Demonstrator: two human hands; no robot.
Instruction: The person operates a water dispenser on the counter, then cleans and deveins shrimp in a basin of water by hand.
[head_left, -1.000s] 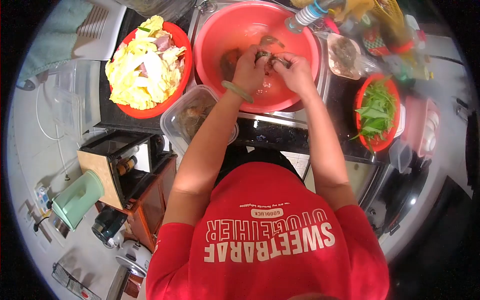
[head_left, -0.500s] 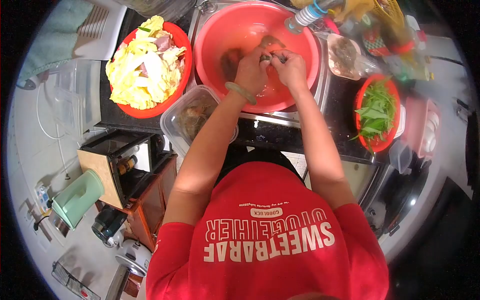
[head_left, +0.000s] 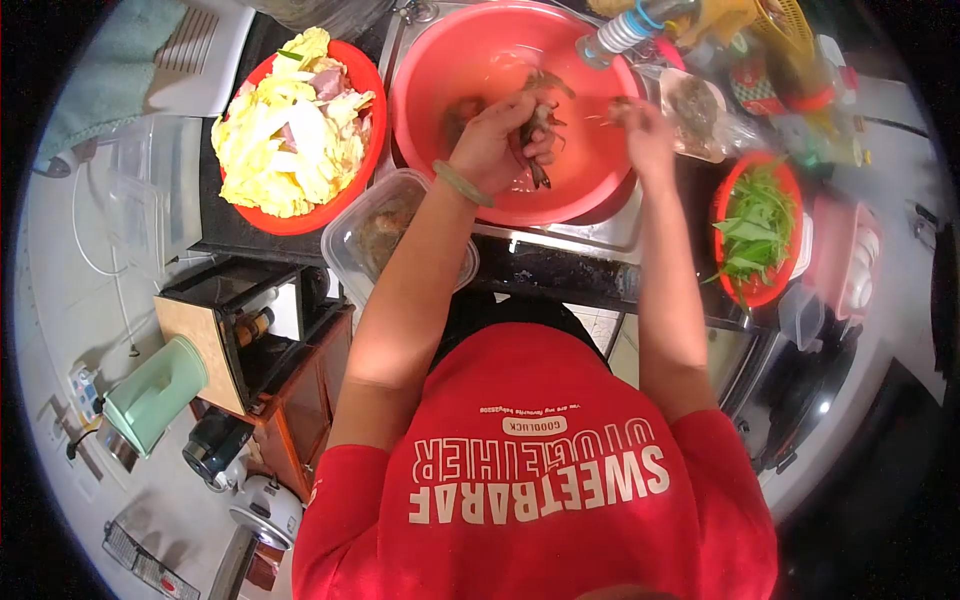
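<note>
My left hand (head_left: 495,145), a pale bangle at its wrist, is closed around a dark shrimp (head_left: 541,120) above the pink basin (head_left: 608,75). The shrimp's legs and tail stick out between the fingers. Over the basin's right rim, my right hand (head_left: 645,135) is blurred, its fingers pinched on a small brownish bit too smeared to name. Water and more dark shrimp (head_left: 463,112) show inside the basin, partly hidden by my left hand. Just right of my right hand lies a pale tray (head_left: 712,150) with a greyish heap on it.
Left of the basin stands a red bowl (head_left: 376,130) of yellow leaves and pinkish meat. A clear plastic container (head_left: 340,255) with shrimp sits by my left forearm. Right are a red basket (head_left: 760,297) of greens and a blue-capped bottle (head_left: 615,38). The basin rests in a metal sink (head_left: 620,235).
My hands were together over the basin, both at the shrimp. My right hand has pulled away to the right, past the rim, while my left keeps the shrimp.
</note>
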